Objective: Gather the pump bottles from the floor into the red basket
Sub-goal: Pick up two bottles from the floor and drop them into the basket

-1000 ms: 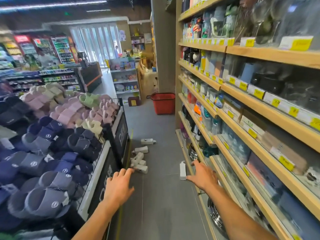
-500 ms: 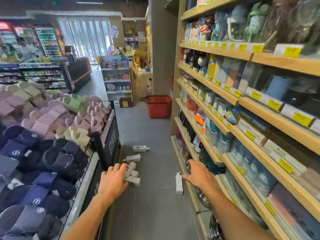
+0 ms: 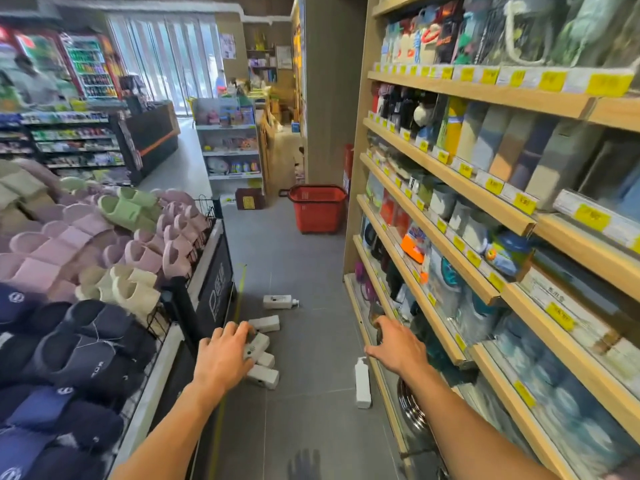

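Gathering looks barely begun: white pump bottles lie scattered on the floor, well apart from the red basket down the aisle. The left hand and right hand reach forward, fingers spread, holding nothing. Since a second ago the person has stepped nearer; the bottles are unmoved.

Grey tiled floor carries white bottles lying scattered mid-aisle, and a red basket standing farther down

both arms stretched forward, left hand and right hand palm-down, fingers loosely spread
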